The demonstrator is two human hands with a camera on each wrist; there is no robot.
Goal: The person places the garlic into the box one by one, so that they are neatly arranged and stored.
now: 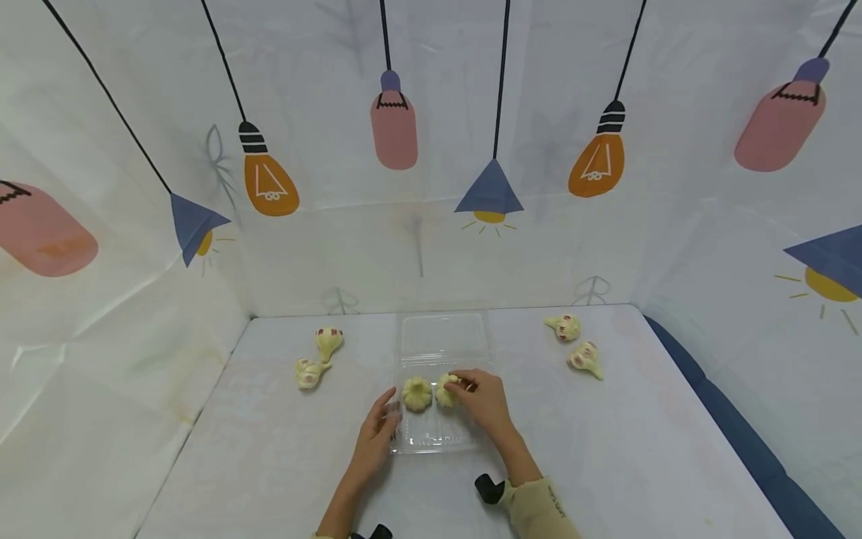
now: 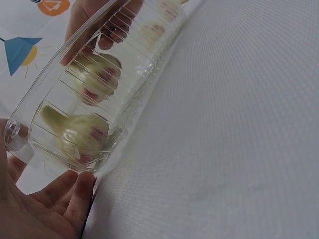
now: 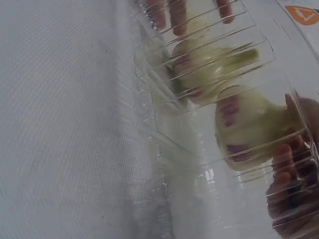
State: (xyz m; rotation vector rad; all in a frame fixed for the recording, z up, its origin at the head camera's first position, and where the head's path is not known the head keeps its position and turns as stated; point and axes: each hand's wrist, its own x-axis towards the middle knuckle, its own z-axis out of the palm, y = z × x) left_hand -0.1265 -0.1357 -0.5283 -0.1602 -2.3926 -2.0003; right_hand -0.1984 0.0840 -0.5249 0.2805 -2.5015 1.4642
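Note:
A clear plastic clamshell box lies with its lid folded back on the white table. Inside it are two garlic bulbs, a left one and a right one, side by side. My right hand pinches the right bulb by its stem; through the box wall in the right wrist view, fingertips show at that bulb. At the box's left edge rests my left hand, its fingers loosely extended against the side and lower corner.
Two garlic bulbs lie on the table left of the box. Two more, one farther back and one nearer, lie to the right. A white sheet printed with lamps hangs behind the table.

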